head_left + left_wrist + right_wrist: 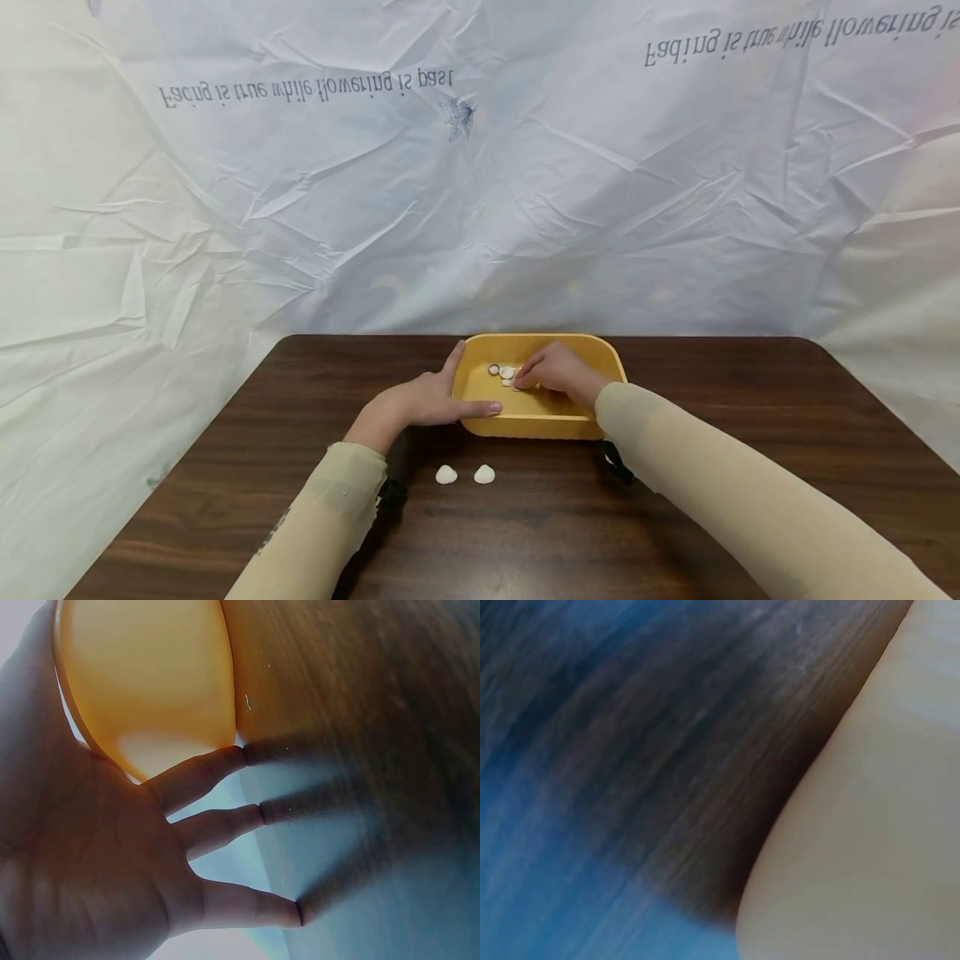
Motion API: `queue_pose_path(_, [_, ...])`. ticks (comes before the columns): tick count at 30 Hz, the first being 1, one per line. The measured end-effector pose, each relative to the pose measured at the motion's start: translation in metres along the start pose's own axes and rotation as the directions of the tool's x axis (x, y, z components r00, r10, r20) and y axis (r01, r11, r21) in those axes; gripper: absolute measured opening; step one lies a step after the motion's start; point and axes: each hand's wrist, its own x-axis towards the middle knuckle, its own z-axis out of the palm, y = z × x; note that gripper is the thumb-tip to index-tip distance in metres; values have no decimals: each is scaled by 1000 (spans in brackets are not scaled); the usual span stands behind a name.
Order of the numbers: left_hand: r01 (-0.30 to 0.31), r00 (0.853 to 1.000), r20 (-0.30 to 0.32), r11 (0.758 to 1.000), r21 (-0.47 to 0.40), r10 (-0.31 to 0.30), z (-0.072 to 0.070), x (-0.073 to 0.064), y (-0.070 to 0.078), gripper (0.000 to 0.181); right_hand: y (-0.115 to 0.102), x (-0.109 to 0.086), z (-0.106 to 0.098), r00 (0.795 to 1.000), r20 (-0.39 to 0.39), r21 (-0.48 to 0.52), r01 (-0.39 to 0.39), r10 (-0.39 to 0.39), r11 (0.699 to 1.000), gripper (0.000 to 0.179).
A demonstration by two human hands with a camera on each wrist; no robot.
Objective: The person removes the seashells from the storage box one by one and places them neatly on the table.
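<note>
My left hand [427, 400] lies against the left end of a yellow plastic basin [540, 427], one digit over its front rim. In the left wrist view, straight, spread fingers [225, 829] reach down to the tabletop beside the basin's wall [150, 682]. Inside the basin, my right hand [558, 369] has its fingers bent down and pinches a small whitish shell [516, 386], mostly covered by the fingertips. Several small pale shells [507, 372] lie just left of those fingers, among them a dark-edged round piece [493, 369]. The right wrist view shows only the basin's outer wall [862, 847] and table.
Two white shells [446, 474] lie side by side on the dark wooden table [525, 533], in front of the basin. A wrinkled white printed sheet [480, 208] hangs behind the table's far edge. Dark devices sit at both wrists.
</note>
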Motion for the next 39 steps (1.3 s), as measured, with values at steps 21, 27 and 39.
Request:
queue_pose_path(21, [14, 1000, 28, 998, -61, -13, 0, -5, 6, 136, -4, -15, -9, 999, 47, 60, 19, -22, 998, 14])
queue_pose_path(27, [6, 1000, 14, 999, -47, -5, 0, -5, 3, 136, -9, -25, -10, 995, 68, 109, 61, -69, 992, 15])
queue_pose_path(39, [12, 1000, 20, 999, -52, -11, -2, -5, 4, 136, -18, -46, -36, 989, 93, 132, 105, -118, 986, 22])
